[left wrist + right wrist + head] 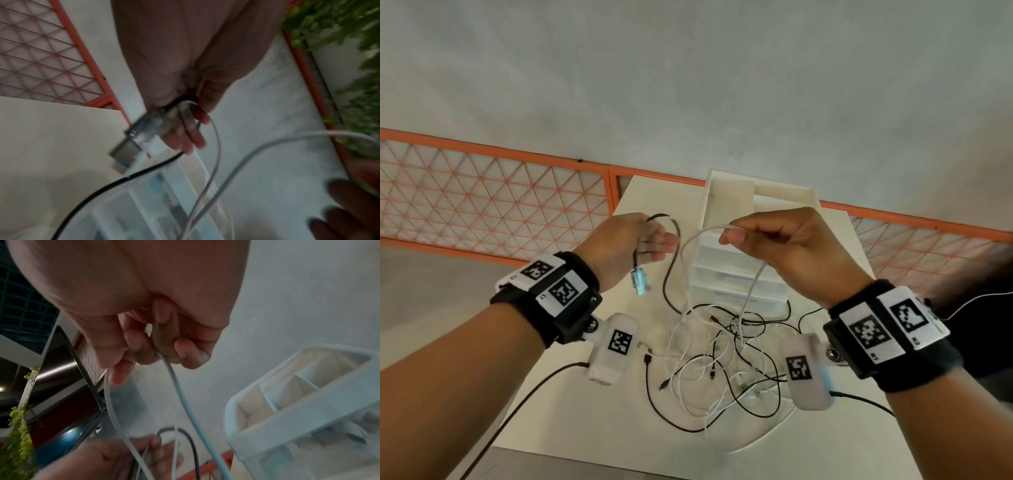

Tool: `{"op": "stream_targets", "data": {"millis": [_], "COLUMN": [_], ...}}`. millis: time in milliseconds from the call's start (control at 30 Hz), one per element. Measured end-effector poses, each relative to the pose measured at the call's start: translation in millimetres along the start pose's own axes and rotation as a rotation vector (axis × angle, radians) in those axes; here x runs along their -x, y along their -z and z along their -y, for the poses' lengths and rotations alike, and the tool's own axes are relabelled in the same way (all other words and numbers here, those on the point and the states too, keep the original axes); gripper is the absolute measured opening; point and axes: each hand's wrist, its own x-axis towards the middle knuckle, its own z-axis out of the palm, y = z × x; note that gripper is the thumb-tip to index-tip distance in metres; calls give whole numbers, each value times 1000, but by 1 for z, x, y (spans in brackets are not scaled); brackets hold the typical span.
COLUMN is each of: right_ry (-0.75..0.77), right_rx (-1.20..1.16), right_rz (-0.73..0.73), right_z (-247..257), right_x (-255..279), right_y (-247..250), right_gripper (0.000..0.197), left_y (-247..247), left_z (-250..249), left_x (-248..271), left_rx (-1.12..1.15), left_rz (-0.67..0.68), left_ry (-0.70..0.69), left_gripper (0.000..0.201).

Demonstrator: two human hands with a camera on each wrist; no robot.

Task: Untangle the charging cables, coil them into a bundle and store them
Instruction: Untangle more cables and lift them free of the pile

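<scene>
my left hand (628, 245) pinches the black cable (671, 274) near its plug (640, 281); my right hand (784, 240) grips the white cable (690, 246). both cables hang straight down into the tangle (722, 356) on the table (592, 421), directly below and between my hands.

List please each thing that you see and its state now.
left hand: holds black cable
right hand: pinches white cable
black cable: lifted, plug dangling
white cable: lifted, looped
cable pile: tangled on table
drawer organizer: upright, top compartments open
</scene>
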Motion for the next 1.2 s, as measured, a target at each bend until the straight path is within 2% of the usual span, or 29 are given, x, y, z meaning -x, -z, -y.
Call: {"op": "stream_targets", "data": {"millis": [67, 133, 233, 333, 433, 567, 633, 733, 767, 833, 867, 900, 933, 967, 1033, 1067, 1200], "right_ry": [-26, -41, -93, -124, -114, -92, -116, -241, -286, -301, -278, -245, -221, -211, -241, -273, -543], "right_rx": [66, 116, 148, 155, 150, 102, 118, 192, 237, 227, 165, 82, 9, -24, 38, 100, 480], "right_rz": [-21, -90, -253, -377, -440, -540, -485, -232, -163, -27, 26, 67, 104, 137, 162, 167, 117], "right_z": [-10, -21, -34, -39, -41, -44, -45, -48, -49, -50, -49, -45, -44, -47, -61, -76, -142], "right_x": [-7, -11, -13, -9, -8, -11, -12, -9, -7, -4, -4, -3, -3, -4, -6, -5, 10], "right_y": [-10, -15, -14, -11, -13, -11, -8, -10, -11, -16, -22, -30, -39, -49, -68, -73, -64], "right_gripper": [10, 10, 13, 15, 11, 21, 21, 6, 19, 70, 90, 97, 91, 73, 23, 10, 31], "left_y": [-14, -26, -30, -21, -13, -2, 2, 3, 3, -1, -3, -8, -13, -18, -25, -25, 6], "left_z": [-1, 0, 3, 6, 7, 13, 16, 12, 9, -1, -6, -12, -18, -25, -42, -52, -91], "left_x": [11, 18, 22, 22, 23, 27, 28, 30, 30, 35, 37, 41, 44, 46, 50, 52, 56], "left_rx": [3, 23, -27, -233, -395, -493, -405, -306, -309, -376, -428, -472, -488, -469, -332, -221, 154], "left_rz": [183, 264, 267, 291, 305, 317, 292, 245, 246, 279, 300, 320, 332, 337, 330, 317, 194], "left_ry": [-31, -38, -52, -41, 0, 81, 69, 13, -2, -30, -52, -84, -135, -208, -369, -432, -559], "left_gripper": [19, 20, 23, 24, 27, 31, 30, 28, 27, 30, 33, 35, 34, 32, 28, 28, 27]}}
